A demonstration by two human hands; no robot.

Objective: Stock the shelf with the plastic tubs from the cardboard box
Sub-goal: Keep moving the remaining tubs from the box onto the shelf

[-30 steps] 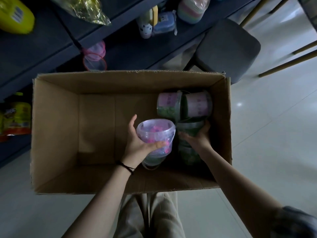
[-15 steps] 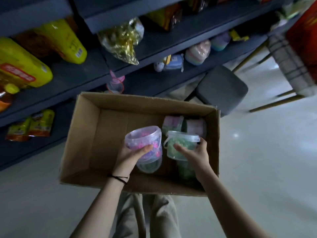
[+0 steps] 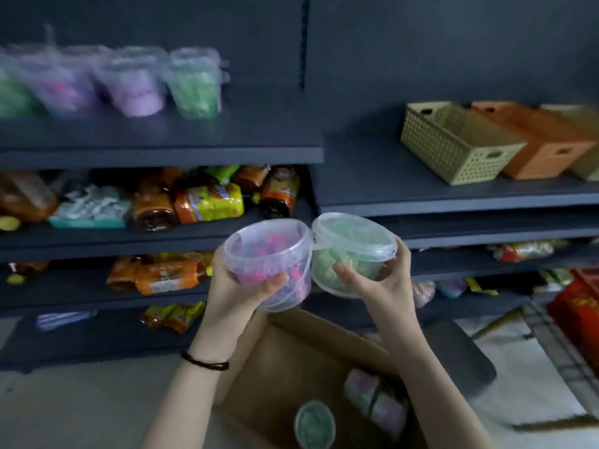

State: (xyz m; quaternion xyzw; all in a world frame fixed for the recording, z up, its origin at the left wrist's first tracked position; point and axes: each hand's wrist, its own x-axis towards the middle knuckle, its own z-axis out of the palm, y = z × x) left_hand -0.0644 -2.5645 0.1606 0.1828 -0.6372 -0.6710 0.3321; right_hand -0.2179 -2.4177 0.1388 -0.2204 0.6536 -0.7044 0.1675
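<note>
The job looks partway done. A row of stocked tubs (image 3: pixel 129 82) already stands on the upper shelf (image 3: pixel 259 137), blurred but plainly green and purple side by side, with bare board to their right.

Two more are in the air. The left hand (image 3: pixel 236 290) grips the pink tub (image 3: pixel 265 254) from underneath, thumb curled across its near wall; the right hand (image 3: pixel 382 283) holds the green tub (image 3: pixel 353 244) much the same way, thumb on the near side and fingers wrapped round the far side. Both tubs are lidded and tipped toward the person; they are held close together in front of the middle shelves, and I cannot tell whether their rims touch. They sit well below the stocked row and above the cardboard box (image 3: pixel 285 367).

The box is not emptied; a green-topped tub (image 3: pixel 314 424) stands upright in it, and two tubs on their sides (image 3: pixel 372 396) lie against its right wall. Part of the box is out of sight, so there may be others.

What is left, as I judge it: set these two beside the row, then go back for the rest. The lattice baskets (image 3: pixel 453 147) in the next bay and the snack packets (image 3: pixel 207 202) lower down look like other stock.
</note>
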